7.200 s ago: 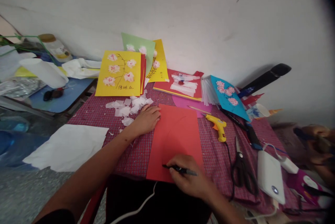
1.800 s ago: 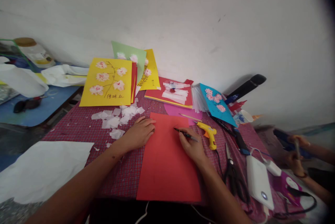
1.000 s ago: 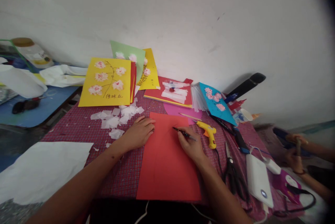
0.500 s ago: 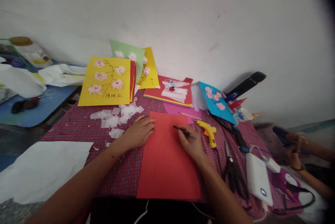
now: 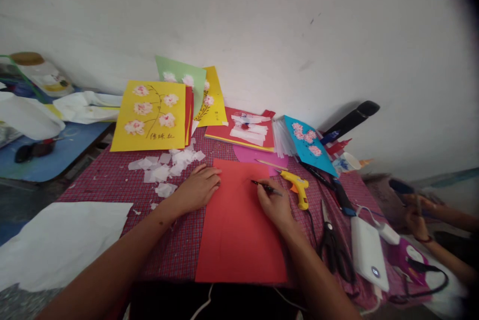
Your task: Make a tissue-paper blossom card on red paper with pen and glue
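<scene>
A sheet of red paper (image 5: 241,240) lies in front of me on the checked tablecloth. My right hand (image 5: 276,204) pinches a dark pen (image 5: 268,188), its tip at the upper part of the sheet, where a faint dark line shows. My left hand (image 5: 200,188) rests flat, fingers outstretched, at the sheet's upper left edge. Just beyond that hand are scattered scraps of white tissue paper (image 5: 160,172). A yellow glue gun (image 5: 298,186) lies right of my right hand, with black-handled scissors (image 5: 333,247) nearer me.
Flower-decorated cards, including a yellow card (image 5: 149,115) and a blue card (image 5: 310,145), stand at the back. A white power bank (image 5: 369,250) lies on the right, white paper (image 5: 67,240) on the left. Another person's hands (image 5: 419,215) are at the far right.
My right hand and the pen have shifted slightly right on the red sheet. A faint line now shows left of the tip. My left hand stays in place.
</scene>
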Demonstrator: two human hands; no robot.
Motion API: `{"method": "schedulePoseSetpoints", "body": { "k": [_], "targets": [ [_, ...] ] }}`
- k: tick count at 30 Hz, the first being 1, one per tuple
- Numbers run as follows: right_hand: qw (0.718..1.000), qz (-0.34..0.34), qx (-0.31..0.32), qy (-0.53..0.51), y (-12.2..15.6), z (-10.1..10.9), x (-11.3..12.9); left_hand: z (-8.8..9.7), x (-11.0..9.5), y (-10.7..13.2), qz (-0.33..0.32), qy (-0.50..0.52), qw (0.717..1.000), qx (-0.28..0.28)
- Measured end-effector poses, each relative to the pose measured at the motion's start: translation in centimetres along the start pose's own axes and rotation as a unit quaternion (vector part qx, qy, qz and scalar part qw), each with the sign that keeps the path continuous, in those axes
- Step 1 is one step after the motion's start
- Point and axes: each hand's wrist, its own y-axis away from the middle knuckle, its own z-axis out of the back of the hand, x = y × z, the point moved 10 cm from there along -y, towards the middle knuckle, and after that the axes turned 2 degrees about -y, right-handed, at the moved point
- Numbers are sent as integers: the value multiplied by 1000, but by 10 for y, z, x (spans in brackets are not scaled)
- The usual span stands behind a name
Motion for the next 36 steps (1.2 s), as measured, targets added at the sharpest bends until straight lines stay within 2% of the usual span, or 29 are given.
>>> {"method": "schedulePoseSetpoints", "body": {
  "k": [5, 13, 23, 28, 31, 36],
  "targets": [
    [999, -20, -17, 24, 2, 8, -5, -1, 1, 0, 5, 0, 1000, 5],
    [998, -28, -32, 48, 2, 19, 5, 2, -1, -1, 3, 1, 1000, 5],
    [999, -39, -18, 24, 2, 17, -4, 0, 0, -1, 1, -3, 1000, 4],
    [998, -34, -47, -16, 6, 36, 12, 2, 0, 0, 6, 8, 1000, -4],
    [1000, 3, -15, -19, 18, 38, 35, 3, 1, 0, 9, 10, 1000, -9],
    [992, 73, 93, -31, 42, 9, 61, 5, -2, -1, 9, 9, 1000, -8]
  ]
}}
